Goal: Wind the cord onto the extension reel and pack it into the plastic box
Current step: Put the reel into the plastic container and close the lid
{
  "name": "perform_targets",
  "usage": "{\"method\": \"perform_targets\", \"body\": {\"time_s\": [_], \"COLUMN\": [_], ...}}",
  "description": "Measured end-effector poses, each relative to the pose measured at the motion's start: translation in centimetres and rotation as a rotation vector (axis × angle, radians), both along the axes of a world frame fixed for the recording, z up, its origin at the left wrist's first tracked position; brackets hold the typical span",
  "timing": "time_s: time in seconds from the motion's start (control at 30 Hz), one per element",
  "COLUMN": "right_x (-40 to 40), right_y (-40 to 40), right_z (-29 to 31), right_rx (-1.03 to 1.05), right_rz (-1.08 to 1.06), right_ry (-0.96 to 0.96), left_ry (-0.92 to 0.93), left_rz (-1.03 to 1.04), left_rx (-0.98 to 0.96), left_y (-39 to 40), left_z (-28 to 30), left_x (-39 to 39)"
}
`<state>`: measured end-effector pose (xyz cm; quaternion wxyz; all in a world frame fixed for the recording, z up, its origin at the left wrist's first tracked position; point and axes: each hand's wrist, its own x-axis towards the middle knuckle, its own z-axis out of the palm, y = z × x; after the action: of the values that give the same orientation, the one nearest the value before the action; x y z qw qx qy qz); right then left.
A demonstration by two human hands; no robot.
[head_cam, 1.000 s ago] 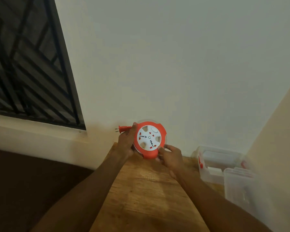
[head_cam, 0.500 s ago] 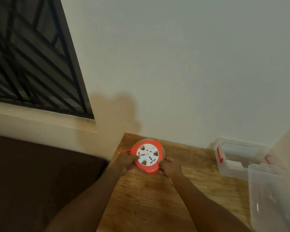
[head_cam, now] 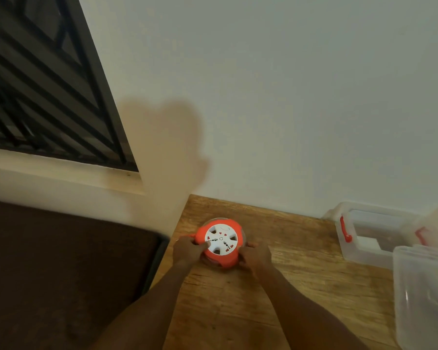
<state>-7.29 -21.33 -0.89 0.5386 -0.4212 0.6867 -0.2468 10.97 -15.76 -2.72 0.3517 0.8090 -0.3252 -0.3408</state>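
Left hand [head_cam: 187,250] and right hand [head_cam: 255,256] grip an orange extension reel [head_cam: 220,242] on the wooden worktop [head_cam: 288,286], fingers curled around its sides; open plastic box [head_cam: 364,238] sits well apart.

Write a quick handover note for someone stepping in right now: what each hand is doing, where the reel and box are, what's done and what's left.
Left hand: gripping the left side of the extension reel.
Right hand: gripping its right side.
Reel is low over the wooden table, socket face up.
Plastic box sits open by the wall on the right, its lid nearer.
Done: cord looks mostly wound.
Left: put the reel in the box and close it.
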Motion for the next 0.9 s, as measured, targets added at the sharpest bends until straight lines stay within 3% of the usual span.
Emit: {"method": "perform_targets", "body": {"time_s": [0.2,0.3,0.53,0.73,0.9], "right_x": [0.3,-0.3,-7.0,-18.5,-27.7], "right_y": [0.9,1.6,3.6,4.3,2.6], "right_z": [-1.3,-1.5,-0.2,4.9,7.9], "right_rx": [-0.12,-0.144,-0.175,-0.32,-0.405], "right_rz": [0.059,0.164,0.095,-0.154,-0.244], "right_ry": [0.141,0.111,0.027,-0.037,0.039], "left_ry": [-0.136,-0.242,-0.381,-0.281,0.055], "left_rz": [0.036,0.014,-0.349,-0.637,-0.734], "left_rx": [0.022,0.018,-0.119,-0.232,-0.136], "left_y": [0.2,0.2,-1.2,-5.5,-9.4], "left_z": [-0.1,0.4,1.5,6.8,9.7], "left_x": [-0.8,-2.0,-8.4,-18.1,-26.0]}}
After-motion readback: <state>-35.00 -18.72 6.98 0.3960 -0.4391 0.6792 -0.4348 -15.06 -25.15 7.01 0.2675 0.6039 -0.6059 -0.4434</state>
